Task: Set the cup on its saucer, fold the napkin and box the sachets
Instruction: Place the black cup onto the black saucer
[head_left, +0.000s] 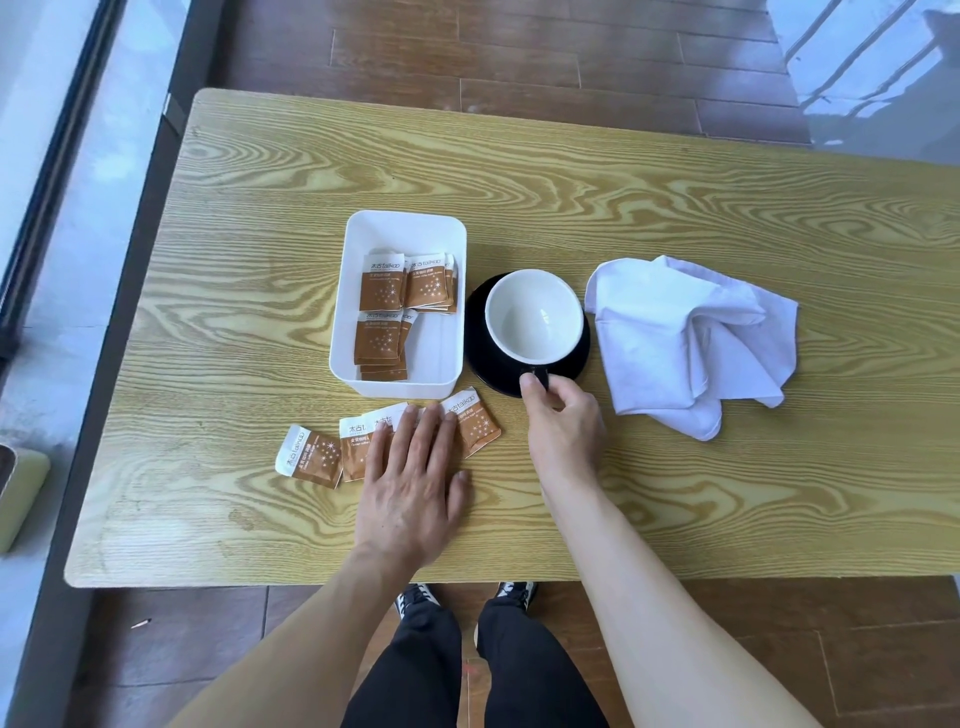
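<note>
While right hand (563, 426) pinches cup (535, 317) handle, sachets (322, 457) under left hand (415, 478)

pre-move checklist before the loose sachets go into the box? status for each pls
1. Cup on saucer: ok, upright and empty.
2. Right hand off the cup: not ok, its fingers are on the handle.
3. Left hand has the loose sachets: cannot tell; it lies flat over some of them, no grasp visible.
4. Room in the white box: ok, the far end and right side are bare; sachets already sit inside.
5. Napkin folded: not ok, it lies crumpled right of the saucer.
</note>
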